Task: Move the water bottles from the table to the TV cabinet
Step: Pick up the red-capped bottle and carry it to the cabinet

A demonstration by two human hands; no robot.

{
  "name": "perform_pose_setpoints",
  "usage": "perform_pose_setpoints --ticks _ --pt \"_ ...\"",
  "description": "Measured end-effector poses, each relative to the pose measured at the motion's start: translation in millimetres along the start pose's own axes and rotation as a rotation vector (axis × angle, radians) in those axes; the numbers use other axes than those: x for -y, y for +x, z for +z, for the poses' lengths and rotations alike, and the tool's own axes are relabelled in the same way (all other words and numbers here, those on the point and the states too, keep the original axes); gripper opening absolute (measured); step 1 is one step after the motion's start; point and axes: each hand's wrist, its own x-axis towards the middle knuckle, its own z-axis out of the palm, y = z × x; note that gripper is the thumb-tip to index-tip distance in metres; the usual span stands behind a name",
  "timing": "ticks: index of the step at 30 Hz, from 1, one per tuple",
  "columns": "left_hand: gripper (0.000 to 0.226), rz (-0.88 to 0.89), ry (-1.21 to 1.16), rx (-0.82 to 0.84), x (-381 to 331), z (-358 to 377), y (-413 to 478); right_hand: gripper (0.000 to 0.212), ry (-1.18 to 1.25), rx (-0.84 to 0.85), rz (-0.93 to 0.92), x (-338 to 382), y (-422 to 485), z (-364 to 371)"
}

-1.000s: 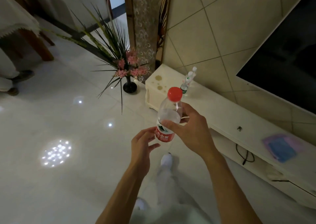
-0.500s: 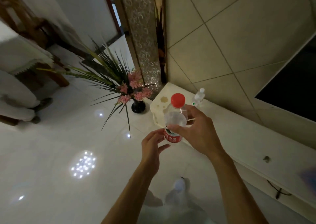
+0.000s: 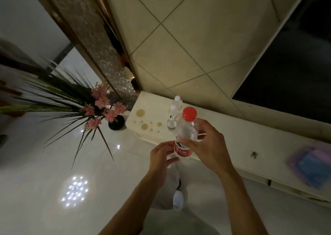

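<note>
Red-capped and clear, the water bottle is standing upright in the air at the centre of the head view, just in front of the left end of the TV cabinet and not resting on it. The right grip is wrapping its fingers and thumb round the bottle's middle, above the red label, and is carrying it. The left grip is hovering just beside the bottle's bottom with its fingers loosely curled; whether it is touching or pinching the label I cannot tell. Behind the red cap, toward the upper middle of the frame, two small bottles with white caps are standing upright on the cabinet's top, close together, one behind the other. Brown spots are showing on the cabinet's left end. Left of that end, a dark round vase with pink flowers and long green blades is standing on the glossy white floor. A dark TV screen is filling the upper right, against a beige tiled wall. At the right edge a blurred purple and blue item is lying on the cabinet's top. At the lower middle a white shoe is showing on the floor.
</note>
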Motion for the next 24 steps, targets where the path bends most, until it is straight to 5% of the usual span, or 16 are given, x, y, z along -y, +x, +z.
perform_pose_setpoints --ticks 24 --pt "0.023 -0.251 -0.028 0.041 -32 118 223 0.071 -0.237 0.079 0.223 -65 230 -5"
